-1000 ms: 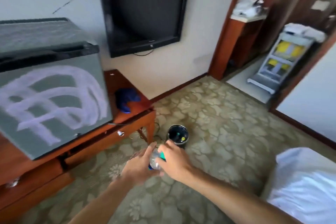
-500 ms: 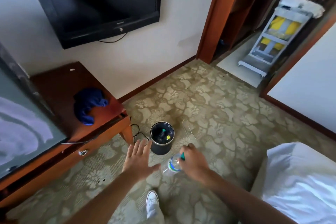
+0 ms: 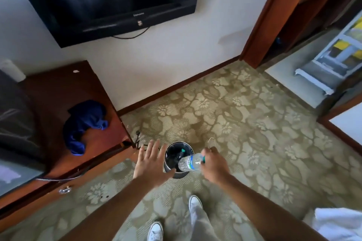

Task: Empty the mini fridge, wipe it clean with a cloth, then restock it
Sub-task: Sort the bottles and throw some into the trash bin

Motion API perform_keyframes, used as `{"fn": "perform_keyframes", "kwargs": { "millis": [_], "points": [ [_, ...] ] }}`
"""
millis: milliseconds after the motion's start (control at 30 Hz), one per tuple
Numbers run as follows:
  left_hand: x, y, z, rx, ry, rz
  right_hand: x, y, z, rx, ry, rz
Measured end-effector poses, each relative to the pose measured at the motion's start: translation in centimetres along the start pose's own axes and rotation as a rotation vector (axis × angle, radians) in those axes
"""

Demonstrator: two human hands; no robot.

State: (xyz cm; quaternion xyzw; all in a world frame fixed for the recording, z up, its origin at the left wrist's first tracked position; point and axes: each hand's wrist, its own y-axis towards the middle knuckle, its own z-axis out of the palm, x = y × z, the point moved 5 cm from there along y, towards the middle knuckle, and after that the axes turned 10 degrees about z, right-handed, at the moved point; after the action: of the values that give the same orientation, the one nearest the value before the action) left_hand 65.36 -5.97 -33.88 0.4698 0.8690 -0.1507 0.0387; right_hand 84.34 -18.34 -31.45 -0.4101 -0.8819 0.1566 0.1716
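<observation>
My right hand (image 3: 212, 164) grips a clear water bottle (image 3: 189, 162) by its cap end, holding it tilted over the round black bin (image 3: 177, 159) on the carpet. My left hand (image 3: 150, 160) hovers beside the bin, fingers spread, empty. A blue cloth (image 3: 84, 123) lies on the wooden bench (image 3: 58, 88).

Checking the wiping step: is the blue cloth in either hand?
No, the blue cloth lies on the wooden cabinet; the right hand holds a bottle, the left hand is empty.
</observation>
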Motion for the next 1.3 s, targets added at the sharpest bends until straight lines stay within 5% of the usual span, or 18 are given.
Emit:
{"fn": "perform_keyframes", "kwargs": {
  "millis": [267, 533, 900, 1100, 1300],
  "points": [
    [1.3, 10.2, 7.3, -0.065, -0.001, -0.148, 0.1, 17.5, 6.8, 0.061, -0.009, -0.120],
    [6.1, 20.2, 19.6, -0.025, -0.059, -0.214, 0.4, 31.8, 22.8, 0.175, -0.116, -0.136],
    [12.6, 26.8, 34.2, 0.026, -0.108, -0.228, 3.7, 41.5, 41.2, 0.281, -0.183, -0.240],
    [13.3, 26.4, 35.5, 0.142, -0.121, -0.260, 3.1, 41.2, 41.1, 0.305, -0.210, -0.193],
    [11.2, 25.1, 28.4, 0.139, -0.110, -0.245, 2.6, 37.1, 31.2, 0.192, -0.223, -0.221]
  ]
}}
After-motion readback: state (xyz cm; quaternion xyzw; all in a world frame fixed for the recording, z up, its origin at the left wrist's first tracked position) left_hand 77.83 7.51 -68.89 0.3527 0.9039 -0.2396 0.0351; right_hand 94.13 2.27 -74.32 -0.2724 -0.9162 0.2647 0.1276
